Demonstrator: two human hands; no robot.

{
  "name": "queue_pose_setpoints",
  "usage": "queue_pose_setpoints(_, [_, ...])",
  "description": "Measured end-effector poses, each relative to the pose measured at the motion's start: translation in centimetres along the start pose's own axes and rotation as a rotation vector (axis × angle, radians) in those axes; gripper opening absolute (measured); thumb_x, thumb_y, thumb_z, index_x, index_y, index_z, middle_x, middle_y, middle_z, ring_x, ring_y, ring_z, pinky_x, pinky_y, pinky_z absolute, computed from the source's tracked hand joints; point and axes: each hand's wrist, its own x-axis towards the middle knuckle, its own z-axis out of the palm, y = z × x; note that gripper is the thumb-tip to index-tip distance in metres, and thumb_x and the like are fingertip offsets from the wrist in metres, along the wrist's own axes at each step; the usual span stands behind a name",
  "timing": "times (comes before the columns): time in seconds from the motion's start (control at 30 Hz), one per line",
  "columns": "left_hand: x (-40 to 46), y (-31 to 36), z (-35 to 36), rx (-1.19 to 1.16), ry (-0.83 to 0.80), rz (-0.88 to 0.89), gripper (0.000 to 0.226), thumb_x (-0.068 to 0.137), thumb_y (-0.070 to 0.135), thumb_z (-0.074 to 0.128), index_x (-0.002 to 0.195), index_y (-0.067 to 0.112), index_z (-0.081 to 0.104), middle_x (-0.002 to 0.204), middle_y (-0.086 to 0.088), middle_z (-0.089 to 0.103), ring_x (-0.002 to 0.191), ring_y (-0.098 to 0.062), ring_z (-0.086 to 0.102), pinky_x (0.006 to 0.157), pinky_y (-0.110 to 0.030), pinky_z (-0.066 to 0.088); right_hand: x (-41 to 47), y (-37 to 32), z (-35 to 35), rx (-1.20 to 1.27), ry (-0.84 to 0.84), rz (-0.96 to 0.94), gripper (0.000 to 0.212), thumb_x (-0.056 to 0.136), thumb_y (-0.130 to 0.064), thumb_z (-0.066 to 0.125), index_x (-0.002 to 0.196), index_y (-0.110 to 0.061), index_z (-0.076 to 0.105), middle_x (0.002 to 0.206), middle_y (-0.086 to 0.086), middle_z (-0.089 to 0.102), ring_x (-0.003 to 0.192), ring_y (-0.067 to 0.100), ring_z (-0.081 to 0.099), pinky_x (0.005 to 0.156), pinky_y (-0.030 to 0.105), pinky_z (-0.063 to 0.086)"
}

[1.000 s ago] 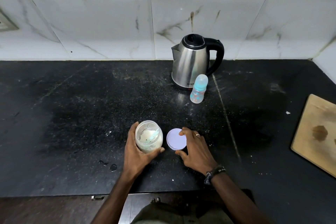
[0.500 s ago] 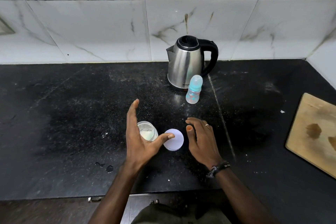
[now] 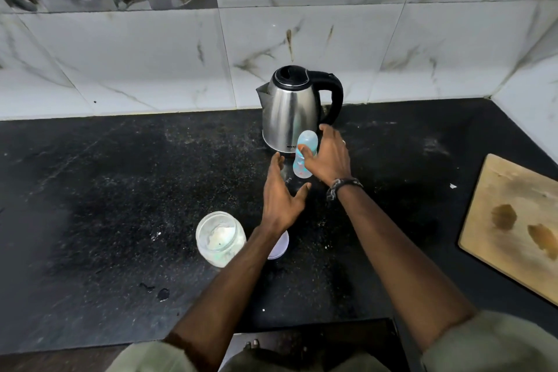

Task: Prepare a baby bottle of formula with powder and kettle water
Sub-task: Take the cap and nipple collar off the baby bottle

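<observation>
Beside kettle (image 3: 290,112): right hand (image 3: 329,157) clasps baby bottle (image 3: 303,157); left hand (image 3: 280,193) spread.

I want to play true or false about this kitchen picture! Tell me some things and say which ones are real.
1. The right hand is wrapped around the baby bottle. True.
2. The powder jar has its lid screwed on. False: the jar is open and the lid lies beside it.
3. The left hand is holding the kettle. False: it is open and holds nothing.
4. A wooden board lies at the right of the counter. True.
</observation>
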Motion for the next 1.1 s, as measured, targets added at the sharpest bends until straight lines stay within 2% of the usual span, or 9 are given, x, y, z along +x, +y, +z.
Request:
queue_pose_setpoints(0.07, [0.8,-0.2,1.0,0.003,-0.009,-0.021,0.082,0.078,-0.001,0.084,0.147,-0.001,0.04,0.134,0.005,0.049,0.12,0.004,0.045,0.098,0.002,0.033,1.0,0.0,0.4,-0.046,-0.045,-0.019,0.075,0.082,-0.046,0.075,0.137,-0.006,0.044,0.137,0.019,0.053,0.125,0.04,0.053,0.099,0.046,0.048])
queue_pose_setpoints(0.17, [1.8,-0.7,2.2,-0.002,-0.026,-0.046,0.07,0.075,0.001,0.083,0.136,0.008,0.048,0.127,0.001,0.064,0.114,-0.016,0.062,0.098,-0.033,0.053,1.4,0.0,0.8,-0.034,-0.043,-0.011,0.066,0.082,-0.046,0.075,0.129,-0.007,0.05,0.127,0.018,0.06,0.116,0.041,0.058,0.089,0.044,0.05])
queue_pose_setpoints(0.27, [2.6,-1.0,2.9,-0.009,-0.03,-0.05,0.067,0.075,0.001,0.08,0.133,0.012,0.049,0.123,-0.002,0.068,0.11,-0.02,0.066,0.092,-0.046,0.056,1.2,0.1,0.9,-0.011,-0.012,-0.018,0.059,0.083,-0.047,0.076,0.124,-0.011,0.054,0.119,0.016,0.065,0.109,0.039,0.062,0.082,0.041,0.051])
queue_pose_setpoints(0.37, [3.0,-1.1,3.5,-0.011,-0.044,-0.07,0.07,0.078,0.008,0.08,0.14,0.01,0.046,0.126,-0.007,0.067,0.112,-0.024,0.066,0.093,-0.048,0.056,0.6,0.0,0.1,0.0,0.018,-0.033,0.058,0.082,-0.051,0.075,0.123,-0.015,0.056,0.115,0.013,0.069,0.106,0.035,0.065,0.079,0.038,0.053])
queue_pose_setpoints(0.5, [2.8,-0.9,3.8,-0.022,-0.011,-0.056,0.078,0.081,0.035,0.071,0.148,0.005,0.044,0.132,-0.013,0.067,0.118,-0.028,0.066,0.097,-0.045,0.054,-1.4,-0.5,-2.0,0.046,0.054,-0.073,0.056,0.08,-0.054,0.075,0.118,-0.016,0.06,0.108,0.01,0.072,0.1,0.032,0.068,0.079,0.04,0.057])
queue_pose_setpoints(0.7, [-0.1,0.8,3.0,-0.084,0.024,0.057,0.06,0.084,0.045,0.064,0.13,0.006,0.058,0.112,-0.009,0.073,0.098,-0.028,0.072,0.082,-0.048,0.058,-5.6,-1.4,-5.5,0.122,0.102,-0.086,0.054,0.076,-0.059,0.076,0.112,-0.021,0.065,0.1,-0.002,0.073,0.091,0.019,0.069,0.079,0.036,0.057])
queue_pose_setpoints(0.87, [-4.7,2.5,1.4,-0.155,-0.005,0.056,0.049,0.086,0.045,0.074,0.126,0.018,0.063,0.106,0.008,0.074,0.095,-0.009,0.072,0.082,-0.038,0.059,-9.4,-1.6,-7.6,0.164,0.041,-0.058,0.052,0.069,-0.069,0.075,0.101,-0.028,0.067,0.086,-0.012,0.073,0.079,0.006,0.069,0.075,0.035,0.059])
queue_pose_setpoints(1.03, [-9.1,2.6,0.1,-0.222,-0.097,0.063,0.057,0.091,0.053,0.071,0.134,0.018,0.059,0.112,0.002,0.074,0.098,-0.018,0.074,0.081,-0.047,0.06,-13.3,-0.5,-8.6,0.245,-0.084,-0.015,0.057,0.067,-0.079,0.067,0.09,-0.026,0.067,0.078,-0.011,0.073,0.073,0.005,0.071,0.07,0.04,0.06])
queue_pose_setpoints(1.1, [-10.3,2.5,-0.5,-0.179,-0.112,0.08,0.057,0.092,0.056,0.069,0.134,0.019,0.058,0.112,0.005,0.073,0.098,-0.016,0.073,0.08,-0.046,0.059,-14.4,-0.7,-9.2,0.205,-0.1,0.002,0.07,0.068,-0.091,0.05,0.083,-0.025,0.067,0.073,-0.01,0.071,0.071,0.007,0.069,0.069,0.041,0.059])
